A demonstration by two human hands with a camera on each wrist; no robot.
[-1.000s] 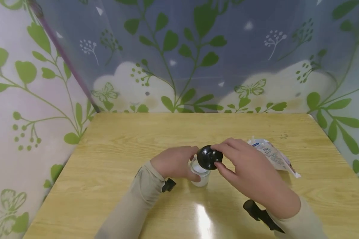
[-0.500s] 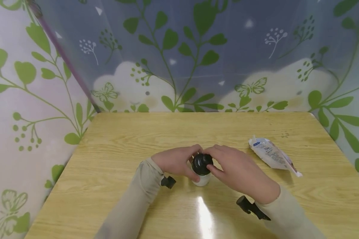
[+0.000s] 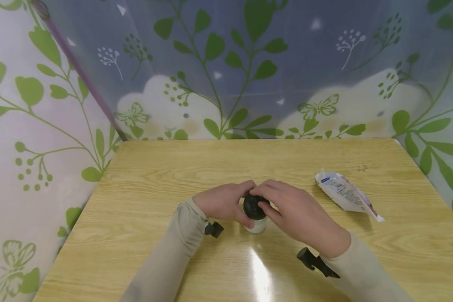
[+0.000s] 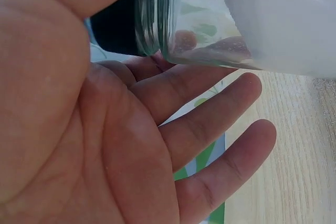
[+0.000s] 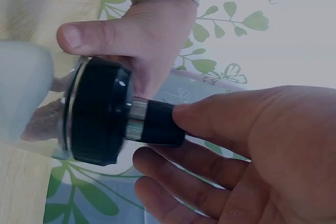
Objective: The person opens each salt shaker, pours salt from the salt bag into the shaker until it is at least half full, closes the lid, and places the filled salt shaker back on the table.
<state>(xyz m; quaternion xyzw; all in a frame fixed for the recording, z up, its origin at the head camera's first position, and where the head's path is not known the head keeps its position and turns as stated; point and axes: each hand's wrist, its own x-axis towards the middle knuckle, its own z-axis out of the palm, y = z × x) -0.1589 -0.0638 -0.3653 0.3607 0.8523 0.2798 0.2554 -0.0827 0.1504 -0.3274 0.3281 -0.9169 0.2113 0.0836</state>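
Note:
A small clear glass jar (image 3: 257, 227) stands upright on the table, part filled with white powder (image 4: 283, 19). On its mouth sits a black lid (image 5: 100, 111), with a short metallic stem and a black knob (image 5: 164, 123) on top. My left hand (image 3: 223, 204) holds the jar near its neck, thumb on the near side and fingers on the far side. From the right, my right hand (image 3: 300, 216) pinches the knob between thumb and fingers. Whether the lid is fully seated cannot be told.
A white printed plastic pouch (image 3: 345, 193) lies at the right of the wooden table (image 3: 166, 163). Leaf-patterned fabric walls (image 3: 226, 84) border the table at the back and sides. A black camera mount (image 3: 317, 263) juts from the right wrist.
My right hand has moved left and brought the tilted black lid down onto the jar's open mouth. My left hand has stayed around the jar.

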